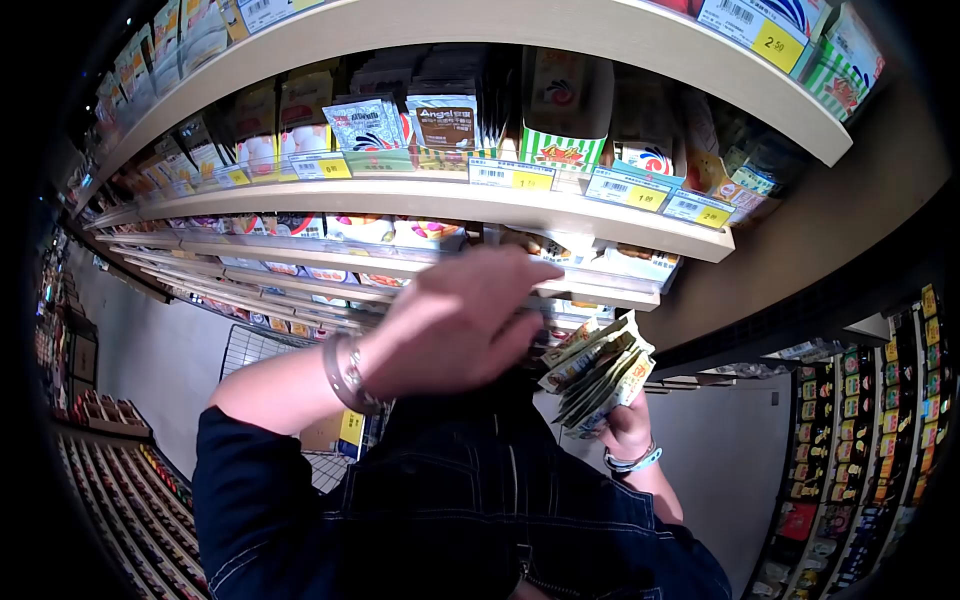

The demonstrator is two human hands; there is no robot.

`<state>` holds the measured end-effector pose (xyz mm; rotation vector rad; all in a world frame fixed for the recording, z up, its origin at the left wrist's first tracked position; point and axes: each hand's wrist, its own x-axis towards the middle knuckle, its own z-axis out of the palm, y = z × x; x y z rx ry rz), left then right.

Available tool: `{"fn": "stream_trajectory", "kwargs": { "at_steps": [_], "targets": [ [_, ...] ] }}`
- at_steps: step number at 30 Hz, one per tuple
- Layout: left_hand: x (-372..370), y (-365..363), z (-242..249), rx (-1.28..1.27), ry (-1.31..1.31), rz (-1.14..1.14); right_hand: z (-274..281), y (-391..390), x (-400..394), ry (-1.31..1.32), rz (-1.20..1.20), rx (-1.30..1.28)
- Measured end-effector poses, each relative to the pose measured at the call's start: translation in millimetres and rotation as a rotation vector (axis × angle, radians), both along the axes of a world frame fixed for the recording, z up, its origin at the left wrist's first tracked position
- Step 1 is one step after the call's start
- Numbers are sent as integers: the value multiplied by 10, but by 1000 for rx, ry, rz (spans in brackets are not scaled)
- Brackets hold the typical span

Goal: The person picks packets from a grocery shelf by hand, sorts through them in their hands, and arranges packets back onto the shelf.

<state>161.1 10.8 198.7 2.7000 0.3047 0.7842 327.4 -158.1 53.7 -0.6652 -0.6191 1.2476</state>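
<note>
"Where are the loose packets?"

"The fanned stack of packets (603, 378) is in the right hand (628, 425), upright but leaning, just below the shelves. The thumb presses on the near side; I can't tell how the other fingers lie. Green and orange print shows, too small to read."

"And the left hand (450, 320)?"

"It's raised in front of the lower shelf edge (600, 290), left of the stack and apart from it. It's blurred: the index finger points out, the thumb sits away from it, and I can't tell whether the rest are pressed together."

"Any brands you can read?"

"'Angel', in pale letters on a brown packet (445, 122). Beside it stands a silver packet (368, 125) with a blue and red swirl. Further right is a green-and-white striped box (562, 150) with orange characters."

"Prices?"

"The top price tag (757, 30) starts with a 2 on yellow; its small digits are hard to make out. Under the striped box, another yellow tag (512, 176) starts with a 1."
</note>
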Motion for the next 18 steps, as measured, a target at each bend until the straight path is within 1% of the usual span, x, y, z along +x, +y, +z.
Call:
{"fn": "stream_trajectory", "kwargs": {
  "at_steps": [1,3,5,7,9,12,13,17,18],
  "targets": [
    [64,197,157,95,-55,33,29,3,2,9,-22,14],
    [312,487,632,377,2,58,65,30,-2,39,-19,41],
    [625,833,812,550,147,65,41,43,-7,91,9,71],
    [961,910,877,442,527,219,39,49,-5,90,25,74],
    [1293,1184,632,711,647,272,54,48,-15,39,26,48],
    [1472,1249,605,414,633,344,130,47,-39,6,-11,-14],
    [1517,1332,566,502,730,321,139,47,-43,-13,-21,-40],
    [1587,1600,428,445,768,29,143,64,-46,101,19,24],
    [1612,1644,405,432,774,-43,117,58,-36,87,26,36]
  ]
}}
